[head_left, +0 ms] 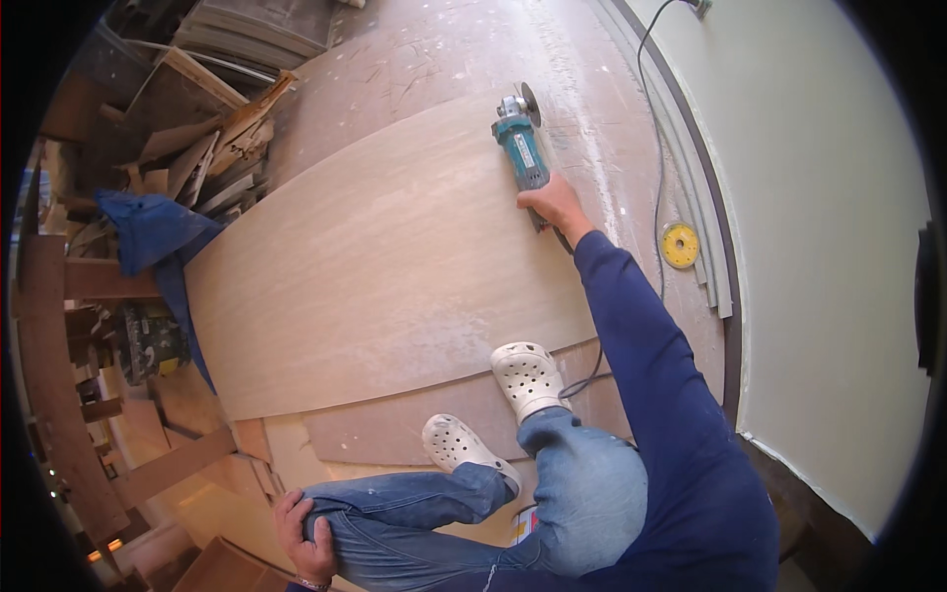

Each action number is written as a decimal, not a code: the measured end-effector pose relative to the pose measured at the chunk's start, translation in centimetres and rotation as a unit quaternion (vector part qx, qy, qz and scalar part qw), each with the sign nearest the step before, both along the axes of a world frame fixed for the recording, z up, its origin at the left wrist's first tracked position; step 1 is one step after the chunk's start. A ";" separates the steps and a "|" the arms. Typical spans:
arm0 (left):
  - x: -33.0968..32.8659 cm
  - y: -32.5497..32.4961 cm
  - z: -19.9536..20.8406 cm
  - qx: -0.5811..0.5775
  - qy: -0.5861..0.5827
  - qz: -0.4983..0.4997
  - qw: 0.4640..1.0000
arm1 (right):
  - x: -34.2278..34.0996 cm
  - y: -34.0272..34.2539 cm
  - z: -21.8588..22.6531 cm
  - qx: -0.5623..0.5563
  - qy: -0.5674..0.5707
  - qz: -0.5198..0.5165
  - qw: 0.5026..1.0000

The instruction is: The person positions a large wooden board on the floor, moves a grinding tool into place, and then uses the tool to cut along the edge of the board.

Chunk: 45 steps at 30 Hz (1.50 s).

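My right hand (557, 205) is wrapped round the rear body of a teal angle grinder (522, 156). The grinder points away from me, its thin dark disc (531, 104) standing on edge at the far end; whether it spins I cannot tell. Beneath it lies a large pale plywood sheet (385, 237), with a whitish dusty patch near its front edge. At the lower left, my left hand (308, 538) lies over my bent knee in blue jeans, thumb apart from the fingers and no tool in it.
A dark cord (659, 148) runs along the right, and another bit loops beside my white clog (526, 378). Near the wall strips lies a yellow disc (680, 245). Scrap wood (237, 138) and a blue cloth (158, 232) crowd the left. A pale panel (838, 247) borders the right.
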<state>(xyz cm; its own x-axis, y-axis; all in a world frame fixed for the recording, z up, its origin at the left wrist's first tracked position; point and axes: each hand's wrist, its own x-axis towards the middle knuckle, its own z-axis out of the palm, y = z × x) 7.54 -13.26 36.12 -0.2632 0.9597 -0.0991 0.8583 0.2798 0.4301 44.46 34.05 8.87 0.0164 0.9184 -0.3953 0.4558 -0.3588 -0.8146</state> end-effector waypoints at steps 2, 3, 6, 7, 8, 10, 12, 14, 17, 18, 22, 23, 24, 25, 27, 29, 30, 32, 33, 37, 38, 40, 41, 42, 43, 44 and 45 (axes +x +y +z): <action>0.2 -0.2 0.2 -0.001 0.004 -0.001 1.000 | 0.0 -1.9 -0.1 -0.001 -0.012 -0.004 1.000; 0.5 -0.2 0.3 0.002 -0.003 0.004 1.000 | 0.2 -2.7 -0.3 -0.001 -0.019 -0.006 1.000; 1.2 -0.2 0.5 0.007 -0.017 0.017 1.000 | 1.0 -4.9 -1.0 -0.009 -0.031 -0.008 0.999; 1.3 -0.2 0.4 0.008 -0.019 0.019 1.000 | 1.2 -5.6 -1.3 -0.002 -0.041 -0.008 0.999; 1.3 -0.3 0.5 0.011 -0.019 0.022 1.000 | 1.3 -6.1 -1.6 0.002 -0.044 -0.006 0.999; 1.2 -0.6 0.5 0.016 -0.015 0.020 1.000 | 1.3 -7.0 -2.1 0.011 -0.050 -0.002 0.999; 1.0 -0.6 0.4 0.017 -0.012 0.015 1.000 | 1.5 -7.4 -2.3 -0.005 -0.036 -0.010 0.999; 1.0 -0.4 0.4 0.011 -0.011 0.011 1.000 | 1.7 -7.4 -2.4 -0.006 -0.035 -0.013 0.999; 1.2 -0.1 0.5 0.006 -0.014 0.013 1.000 | 1.6 -6.7 -2.0 0.000 -0.036 -0.009 0.999; 1.2 -0.3 0.7 0.004 -0.009 0.016 1.000 | 1.2 -6.3 -1.6 -0.007 -0.026 -0.006 1.000; 1.0 -0.1 0.3 -0.001 -0.009 0.014 1.000 | 1.1 -4.5 -0.9 -0.016 -0.017 -0.003 1.000; 1.0 -0.2 0.3 0.000 -0.009 0.014 1.000 | 1.1 -3.8 -1.2 -0.015 -0.016 -0.003 1.000; 0.9 -0.2 0.3 -0.001 -0.007 0.011 1.000 | 1.1 -3.0 -1.5 -0.015 -0.014 -0.002 1.000; 0.9 -0.2 0.3 -0.002 -0.006 0.008 1.000 | 1.1 -2.4 -1.8 -0.015 -0.013 -0.001 1.000; 0.8 -0.4 0.5 -0.002 -0.001 0.012 1.000 | 0.0 -1.6 -0.9 -0.029 0.001 -0.009 1.000; 0.6 -0.5 0.3 0.001 -0.002 0.017 1.000 | -0.5 -0.7 -0.4 -0.039 0.012 -0.010 0.999; 0.6 -0.5 0.2 0.003 -0.006 0.016 1.000 | -0.5 -0.2 -0.4 -0.041 0.015 -0.008 0.999; 0.5 -0.4 0.1 0.005 -0.014 0.015 1.000 | -0.6 0.6 -0.3 -0.041 0.021 -0.009 0.999; 0.4 -0.4 -0.1 0.005 -0.015 0.014 1.000 | -0.6 1.0 -0.3 -0.039 0.024 -0.012 0.999; 0.3 -0.4 0.0 -0.002 -0.013 0.018 1.000 | -1.1 2.1 -0.7 -0.015 0.030 -0.022 0.999; 0.3 -0.3 0.0 -0.006 -0.013 0.019 1.000 | -1.1 2.4 -0.7 -0.013 0.029 -0.021 0.999; 0.3 -0.3 -0.2 -0.004 -0.014 0.023 1.000 | -0.9 3.0 -0.9 -0.010 0.026 -0.019 0.999; 0.3 -0.3 -0.2 -0.003 -0.014 0.025 1.000 | -1.0 3.2 -0.6 -0.015 0.029 -0.013 0.999; 0.3 -0.2 -0.1 -0.005 -0.014 0.026 1.000 | -1.1 3.5 -0.4 -0.020 0.031 -0.007 0.999; 0.2 -0.2 -0.1 -0.007 -0.014 0.027 1.000 | -1.2 3.7 -0.1 -0.025 0.033 -0.001 0.999; 0.3 -0.1 0.0 -0.009 -0.014 0.027 1.000 | -1.2 4.1 0.0 -0.029 0.032 -0.003 0.999; 0.0 -0.2 -0.1 -0.008 -0.011 0.024 1.000 | -1.2 4.4 0.1 -0.034 0.031 -0.006 0.999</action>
